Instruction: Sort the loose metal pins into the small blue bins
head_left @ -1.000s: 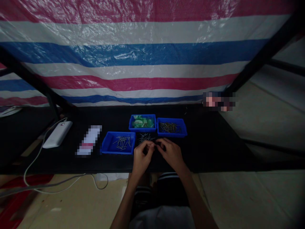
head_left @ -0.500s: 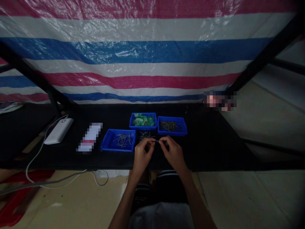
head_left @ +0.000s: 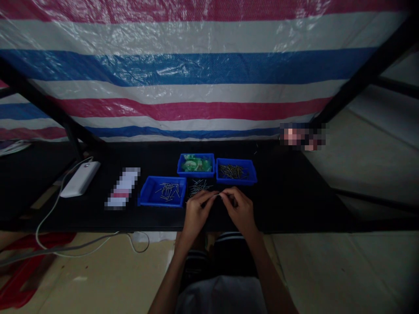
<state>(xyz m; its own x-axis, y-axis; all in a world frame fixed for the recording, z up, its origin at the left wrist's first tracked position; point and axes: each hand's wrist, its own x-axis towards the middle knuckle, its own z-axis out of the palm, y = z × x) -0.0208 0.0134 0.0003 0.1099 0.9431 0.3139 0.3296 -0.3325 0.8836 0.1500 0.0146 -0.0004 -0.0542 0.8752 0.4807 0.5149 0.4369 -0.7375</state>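
Between my two hands is a thin, pale metal pin (head_left: 219, 195), too small to make out its exact kind. My left hand (head_left: 197, 212) pinches one end, and my right hand (head_left: 240, 210) pinches the other. Just beyond my left fingers a pile of thin metal pins (head_left: 198, 186) lies on the black table (head_left: 284, 200). To the left, a blue tray (head_left: 149, 192) holds several similar pins. Behind my hands stand a blue tray (head_left: 236, 182) of darker, brassy pins and a blue tray (head_left: 196, 175) with green plastic packets.
A white power bank (head_left: 80, 179) with a cable lies on the left of the table, beside a blurred-out flat object (head_left: 124, 187). A striped plastic sheet (head_left: 196, 69) hangs behind, between black frame bars. A red stool (head_left: 22, 279) stands on the floor at lower left.
My hands have drawn closer together, and less of the pin shows between my fingertips. The trays and the pile have stayed in place.
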